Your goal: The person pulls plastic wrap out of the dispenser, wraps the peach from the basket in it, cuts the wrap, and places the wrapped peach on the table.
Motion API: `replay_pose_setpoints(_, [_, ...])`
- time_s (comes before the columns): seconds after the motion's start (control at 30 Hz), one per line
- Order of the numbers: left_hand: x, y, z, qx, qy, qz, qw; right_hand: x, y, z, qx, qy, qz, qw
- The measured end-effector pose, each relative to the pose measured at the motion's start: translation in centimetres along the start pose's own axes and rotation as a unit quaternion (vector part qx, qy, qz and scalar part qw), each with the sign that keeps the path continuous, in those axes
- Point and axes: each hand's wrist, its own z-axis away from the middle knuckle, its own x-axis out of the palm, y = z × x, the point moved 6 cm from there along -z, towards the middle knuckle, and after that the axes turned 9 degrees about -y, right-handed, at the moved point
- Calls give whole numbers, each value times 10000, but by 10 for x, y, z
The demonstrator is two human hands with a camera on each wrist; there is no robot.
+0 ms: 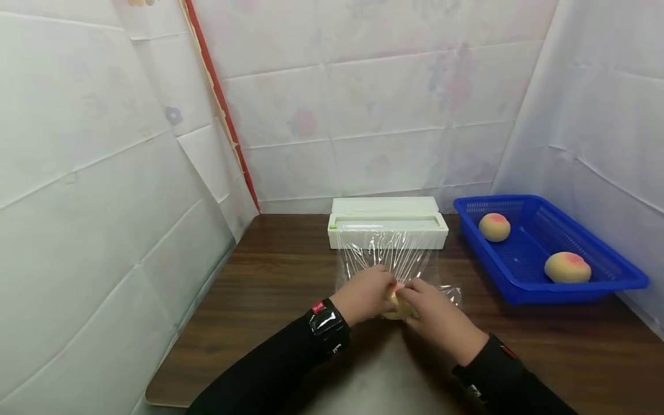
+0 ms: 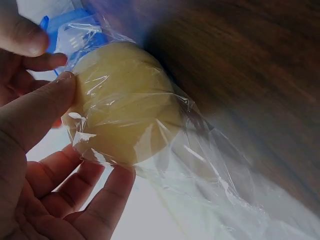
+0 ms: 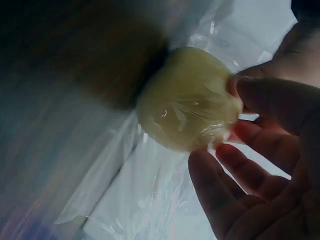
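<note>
A yellow peach with a pink top (image 1: 398,311) is between my two hands on the table, covered in clear cling film (image 2: 220,172). My left hand (image 1: 365,295) grips its left side; in the left wrist view the thumb and fingertips press the film against the peach (image 2: 130,100). From the right, my right hand (image 1: 442,323) holds the same peach (image 3: 187,102), thumb on one side and fingers curled on the other. The film stretches back, creased, to a white cling film dispenser (image 1: 385,205), its lid raised. Part of the peach is hidden behind the fingers.
To the right stands a blue plastic basket (image 1: 524,245) with two more peaches, one near its back left (image 1: 494,228) and one near its front (image 1: 568,268). Patterned white sheets (image 1: 373,115) hang behind and at both sides of the brown wooden table (image 1: 270,288).
</note>
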Motion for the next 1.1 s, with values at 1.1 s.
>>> replay_pose_setpoints(1.1, [-3,-11,-3,-62,742,-370,9965,11,54,-71,296,-2027,-784,9756])
